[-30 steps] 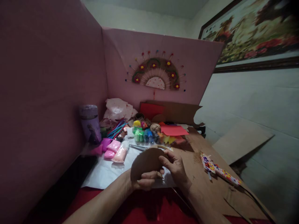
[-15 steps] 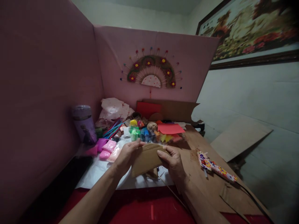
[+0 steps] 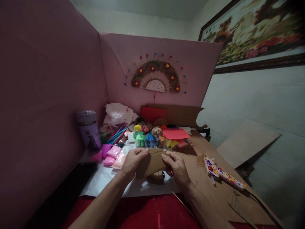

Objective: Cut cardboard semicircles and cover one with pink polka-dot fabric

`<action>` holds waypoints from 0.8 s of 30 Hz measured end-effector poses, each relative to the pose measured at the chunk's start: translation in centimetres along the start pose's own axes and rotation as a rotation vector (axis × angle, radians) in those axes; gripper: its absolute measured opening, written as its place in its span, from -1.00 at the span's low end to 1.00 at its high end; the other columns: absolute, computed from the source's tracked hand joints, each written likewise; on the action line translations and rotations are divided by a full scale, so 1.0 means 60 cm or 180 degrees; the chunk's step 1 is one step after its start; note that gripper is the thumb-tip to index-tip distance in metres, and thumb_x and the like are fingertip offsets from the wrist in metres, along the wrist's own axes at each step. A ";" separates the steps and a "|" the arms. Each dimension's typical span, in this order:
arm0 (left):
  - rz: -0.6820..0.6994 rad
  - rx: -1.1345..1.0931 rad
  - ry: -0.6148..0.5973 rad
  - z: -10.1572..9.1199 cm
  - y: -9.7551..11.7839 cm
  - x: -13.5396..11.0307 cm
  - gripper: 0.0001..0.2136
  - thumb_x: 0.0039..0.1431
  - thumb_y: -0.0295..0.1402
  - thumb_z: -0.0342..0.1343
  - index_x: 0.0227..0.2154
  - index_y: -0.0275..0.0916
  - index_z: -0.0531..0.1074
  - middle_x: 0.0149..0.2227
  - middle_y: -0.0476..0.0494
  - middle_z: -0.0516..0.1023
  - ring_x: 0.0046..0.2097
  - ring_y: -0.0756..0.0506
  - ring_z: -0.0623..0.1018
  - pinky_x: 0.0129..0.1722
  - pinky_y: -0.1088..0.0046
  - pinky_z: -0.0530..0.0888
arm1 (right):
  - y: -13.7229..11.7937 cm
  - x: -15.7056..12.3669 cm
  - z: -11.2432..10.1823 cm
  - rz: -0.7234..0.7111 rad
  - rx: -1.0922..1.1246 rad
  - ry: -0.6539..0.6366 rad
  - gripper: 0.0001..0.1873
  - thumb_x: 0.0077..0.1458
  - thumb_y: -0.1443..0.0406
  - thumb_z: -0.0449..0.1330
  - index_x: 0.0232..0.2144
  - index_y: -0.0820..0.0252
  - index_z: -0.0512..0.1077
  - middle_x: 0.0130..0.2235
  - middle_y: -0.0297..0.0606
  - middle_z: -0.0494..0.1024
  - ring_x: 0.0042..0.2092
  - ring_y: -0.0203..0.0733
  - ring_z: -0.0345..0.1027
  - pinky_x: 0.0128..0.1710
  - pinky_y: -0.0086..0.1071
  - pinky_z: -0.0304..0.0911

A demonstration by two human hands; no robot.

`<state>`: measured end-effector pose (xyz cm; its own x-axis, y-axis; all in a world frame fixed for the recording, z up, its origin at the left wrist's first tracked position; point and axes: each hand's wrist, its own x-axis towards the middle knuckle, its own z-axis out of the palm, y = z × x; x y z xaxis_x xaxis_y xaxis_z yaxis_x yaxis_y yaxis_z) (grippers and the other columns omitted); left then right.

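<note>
Between my two hands is a flat brown piece of cardboard [image 3: 150, 163], tilted up toward me over a white sheet [image 3: 100, 184]. My left hand [image 3: 133, 160] grips its upper left edge, thumb along the near face. On the opposite side my right hand [image 3: 176, 166] pinches the right edge between thumb and fingers. Below the piece, partly hidden by it, another brown item [image 3: 156, 178] lies on the sheet. A thin stick [image 3: 182, 203] rests near my right wrist.
Bags of coloured clay [image 3: 140, 139], pink packets [image 3: 113, 152], a twine ball [image 3: 156, 131] and red paper [image 3: 175, 133] lie behind my hands. A purple tumbler [image 3: 89, 130] stands left. A flower-patterned glue gun [image 3: 224, 175] with a cord lies right on cardboard [image 3: 197, 190]. A decorated fan [image 3: 154, 74] hangs behind.
The view has shifted slightly. My left hand has moved its thumb and fingers further onto the cardboard's top left edge; my right hand keeps its pinch.
</note>
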<state>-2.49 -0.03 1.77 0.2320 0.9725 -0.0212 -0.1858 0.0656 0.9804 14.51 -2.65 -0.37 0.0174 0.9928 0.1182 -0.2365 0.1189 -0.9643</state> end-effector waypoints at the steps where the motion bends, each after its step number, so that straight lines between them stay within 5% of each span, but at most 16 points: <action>1: 0.0034 -0.0004 0.0008 0.000 0.000 0.000 -0.70 -0.16 -0.15 0.24 -0.56 -0.33 0.42 -0.61 0.00 0.39 -0.58 0.07 0.32 -0.59 0.57 0.17 | 0.002 0.001 -0.002 -0.0005 0.0001 0.0003 -0.69 -0.06 0.11 0.23 -0.53 0.22 0.28 -0.66 -0.53 0.18 -0.74 -0.52 -0.07 -0.80 -0.59 -0.21; 7: 0.0013 -0.0053 0.0197 -0.001 -0.002 0.003 -0.73 -0.20 -0.20 0.27 -0.58 -0.33 0.42 -0.61 -0.02 0.42 -0.58 0.06 0.34 -0.58 0.56 0.20 | 0.004 0.001 -0.001 0.0129 0.0103 -0.0164 -0.72 -0.05 0.13 0.23 -0.46 0.25 0.33 -0.58 -0.46 0.35 -0.74 -0.49 0.10 -0.82 -0.60 -0.09; 18: 0.0030 -0.0373 0.0242 -0.003 0.001 0.005 -0.74 -0.21 -0.25 0.29 -0.47 -0.33 0.48 -0.53 -0.05 0.50 -0.51 0.03 0.42 -0.51 0.55 0.29 | 0.000 0.001 0.003 -0.0073 0.0240 0.0017 -0.71 -0.08 0.13 0.26 -0.45 0.25 0.36 -0.61 -0.44 0.38 -0.70 -0.44 0.19 -0.75 -0.59 0.08; 24: 0.0604 -0.0305 0.0197 -0.001 0.009 -0.001 -0.83 -0.25 -0.39 0.30 -0.50 -0.32 0.52 -0.50 -0.07 0.54 -0.43 0.00 0.46 -0.38 0.51 0.36 | 0.002 0.005 0.000 -0.0294 0.0012 0.0282 -0.73 -0.19 0.20 0.33 -0.40 0.21 0.44 -0.53 -0.34 0.49 -0.51 -0.28 0.37 -0.59 -0.50 0.26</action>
<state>-2.68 -0.04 2.31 0.1257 0.9811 0.1472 -0.3112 -0.1019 0.9449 14.49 -2.34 -0.46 0.1251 0.9748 0.1848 -0.2337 0.2100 -0.9494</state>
